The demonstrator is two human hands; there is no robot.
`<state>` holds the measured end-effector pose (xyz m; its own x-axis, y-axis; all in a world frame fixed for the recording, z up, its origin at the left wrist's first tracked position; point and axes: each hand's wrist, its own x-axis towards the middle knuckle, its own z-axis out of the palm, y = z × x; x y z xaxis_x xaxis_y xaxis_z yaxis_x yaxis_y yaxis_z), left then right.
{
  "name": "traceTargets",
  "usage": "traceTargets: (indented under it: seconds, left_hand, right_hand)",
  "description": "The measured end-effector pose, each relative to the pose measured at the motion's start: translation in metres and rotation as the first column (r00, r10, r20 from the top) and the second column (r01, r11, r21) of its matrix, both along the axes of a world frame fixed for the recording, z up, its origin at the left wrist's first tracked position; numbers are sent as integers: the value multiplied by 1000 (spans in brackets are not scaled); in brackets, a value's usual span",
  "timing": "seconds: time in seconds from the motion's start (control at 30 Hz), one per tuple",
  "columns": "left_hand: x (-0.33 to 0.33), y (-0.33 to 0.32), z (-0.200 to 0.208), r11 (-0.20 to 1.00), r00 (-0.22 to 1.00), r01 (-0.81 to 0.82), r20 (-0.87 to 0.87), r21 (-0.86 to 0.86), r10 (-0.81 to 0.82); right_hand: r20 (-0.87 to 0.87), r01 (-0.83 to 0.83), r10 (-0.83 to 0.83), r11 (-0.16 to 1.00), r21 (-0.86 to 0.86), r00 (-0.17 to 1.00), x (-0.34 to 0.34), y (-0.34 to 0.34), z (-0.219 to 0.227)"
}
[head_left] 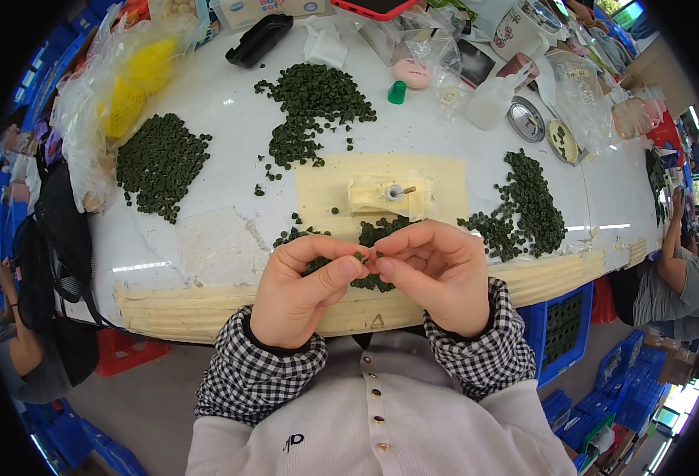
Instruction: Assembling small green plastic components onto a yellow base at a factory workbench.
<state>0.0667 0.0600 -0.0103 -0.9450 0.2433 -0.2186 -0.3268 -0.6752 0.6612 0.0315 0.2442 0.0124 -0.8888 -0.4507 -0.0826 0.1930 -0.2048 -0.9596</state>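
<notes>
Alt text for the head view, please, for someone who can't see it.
A person's left hand and right hand, close together, pinch at least one small green piece over a white table. Beyond stands a tape-wrapped block with a metal pin, heaps of similar pieces around it.

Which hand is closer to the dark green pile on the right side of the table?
The right. The right hand is close by the near end of the dark green pile; the left hand is farther left, beyond the right one.
</notes>
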Motion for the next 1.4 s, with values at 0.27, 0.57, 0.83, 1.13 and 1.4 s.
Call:
traceTargets:
  seconds: [0.27, 0.57, 0.83, 1.13, 1.4]
  left_hand:
    - [0, 1, 2, 1000, 1000, -1, 7, -3, 1]
    - [2, 1, 1, 1000, 1000, -9, 2, -13, 9]
    - [2, 4, -1, 999, 999, -37, -11, -25, 36]
    - [4, 7, -2, 996, 997, -73, 21, 58, 72]
    - [0, -5, 2, 981, 983, 182, 26, 71, -184]
  right_hand:
    - [4, -10, 10, 1000, 4, 1000, 1, -1, 2]
    - [-236, 75, -61, 996, 51, 970, 1, -6, 1]
    - [-493, 212, -102, 962, 174, 864, 4, -11, 3]
    - [-838, 430, -53, 875, 223, 543, 7, -16, 1]
    - [-632, 109, 77, 962, 251, 771, -5, -1, 14]
